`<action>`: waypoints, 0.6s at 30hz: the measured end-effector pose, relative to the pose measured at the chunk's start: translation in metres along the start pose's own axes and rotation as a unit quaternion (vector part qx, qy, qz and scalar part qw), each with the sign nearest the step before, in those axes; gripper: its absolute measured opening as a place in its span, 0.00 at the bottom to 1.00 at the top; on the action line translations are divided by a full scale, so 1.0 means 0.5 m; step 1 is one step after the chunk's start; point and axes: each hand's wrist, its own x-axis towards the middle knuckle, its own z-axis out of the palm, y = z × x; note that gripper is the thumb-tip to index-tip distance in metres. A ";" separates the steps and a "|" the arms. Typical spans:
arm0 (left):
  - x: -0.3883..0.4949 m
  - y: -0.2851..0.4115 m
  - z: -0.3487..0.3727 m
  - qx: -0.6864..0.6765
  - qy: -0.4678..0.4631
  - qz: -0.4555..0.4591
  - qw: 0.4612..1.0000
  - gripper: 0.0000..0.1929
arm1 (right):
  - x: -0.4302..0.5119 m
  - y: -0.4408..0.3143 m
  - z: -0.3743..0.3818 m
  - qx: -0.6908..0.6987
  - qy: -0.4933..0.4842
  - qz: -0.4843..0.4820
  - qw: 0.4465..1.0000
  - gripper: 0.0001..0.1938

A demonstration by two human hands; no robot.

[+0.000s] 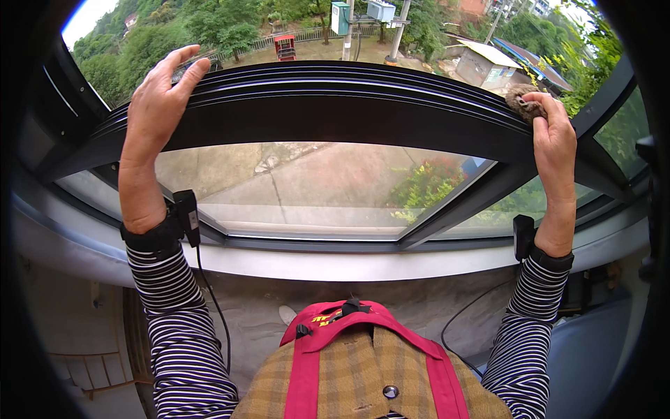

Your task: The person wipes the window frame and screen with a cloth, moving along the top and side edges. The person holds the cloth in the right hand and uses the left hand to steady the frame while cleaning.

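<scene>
A crumpled brown cloth [523,102] is pinched in my right hand [556,133], up against the right end of a dark window rail. This black window frame rail [335,86] has several parallel grooved tracks and spans the view ahead of me. My left hand [157,105] is raised at the rail's left part, thumb and fingers apart, with nothing in it. Whether its palm touches the rail cannot be told. Under the rail sits a fixed glass pane [314,183], through which paved ground shows.
A white sill [324,264] runs below the panes. Cables such as the left one [212,293] hang from black devices strapped at my wrists. A blue surface [586,361] stands at lower right. Outside are trees [225,26], utility poles [347,39] and a small shed [484,63].
</scene>
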 end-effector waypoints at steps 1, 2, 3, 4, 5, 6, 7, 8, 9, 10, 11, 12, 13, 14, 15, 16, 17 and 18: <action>0.001 -0.003 0.000 -0.009 -0.006 -0.005 1.000 0.30 | 0.002 -0.006 0.005 0.016 -0.002 -0.003 1.000 0.16; 0.004 -0.005 -0.001 -0.021 -0.023 -0.010 0.999 0.30 | 0.004 -0.014 0.012 0.041 0.001 -0.034 0.999 0.15; 0.006 -0.009 0.000 -0.025 -0.028 -0.012 0.999 0.31 | 0.006 -0.026 0.020 0.046 -0.003 -0.049 0.998 0.15; 0.009 -0.011 0.001 -0.024 -0.036 -0.010 0.999 0.31 | 0.009 -0.038 0.029 0.056 -0.007 -0.066 0.996 0.14; 0.010 -0.013 0.002 -0.016 -0.037 -0.003 0.999 0.31 | 0.011 -0.053 0.038 0.067 -0.009 -0.086 0.994 0.14; 0.012 -0.015 0.002 -0.020 -0.048 -0.010 0.999 0.31 | 0.014 -0.070 0.047 0.077 -0.010 -0.106 0.991 0.14; 0.013 -0.015 0.003 -0.021 -0.051 -0.015 0.998 0.31 | 0.016 -0.088 0.057 0.093 0.000 -0.133 0.987 0.13; 0.013 -0.016 0.002 -0.013 -0.051 -0.014 0.998 0.32 | 0.020 -0.109 0.068 0.092 -0.005 -0.131 0.987 0.13; 0.014 -0.013 0.002 -0.023 -0.057 -0.017 0.998 0.32 | 0.023 -0.130 0.080 0.096 -0.001 -0.142 0.985 0.12; 0.013 -0.013 0.000 -0.027 -0.060 -0.014 0.998 0.32 | 0.025 -0.161 0.096 0.106 -0.005 -0.147 0.983 0.12; 0.013 -0.009 -0.002 -0.025 -0.056 -0.013 0.998 0.32 | 0.027 -0.187 0.109 0.113 0.001 -0.162 0.980 0.11; 0.011 -0.007 -0.003 -0.028 -0.061 -0.008 0.998 0.32 | 0.033 -0.213 0.123 0.115 0.016 -0.196 0.974 0.11; 0.011 -0.005 -0.005 -0.027 -0.066 -0.017 0.997 0.32 | 0.031 -0.243 0.138 0.116 0.014 -0.188 0.975 0.11; 0.010 -0.002 -0.006 -0.027 -0.067 -0.017 0.997 0.32 | 0.034 -0.271 0.156 0.112 0.029 -0.206 0.972 0.11; 0.011 0.000 -0.005 -0.025 -0.067 -0.013 0.997 0.31 | 0.040 -0.300 0.175 0.115 0.029 -0.210 0.970 0.11; 0.011 0.001 -0.005 -0.013 -0.070 -0.018 0.997 0.31 | 0.041 -0.326 0.190 0.126 0.035 -0.213 0.968 0.12; 0.012 0.001 -0.003 -0.019 -0.077 -0.019 0.997 0.32 | 0.040 -0.347 0.201 0.164 0.019 -0.212 0.963 0.12; 0.012 0.001 -0.002 -0.020 -0.083 -0.022 0.996 0.32 | 0.041 -0.361 0.210 0.154 0.012 -0.214 0.965 0.12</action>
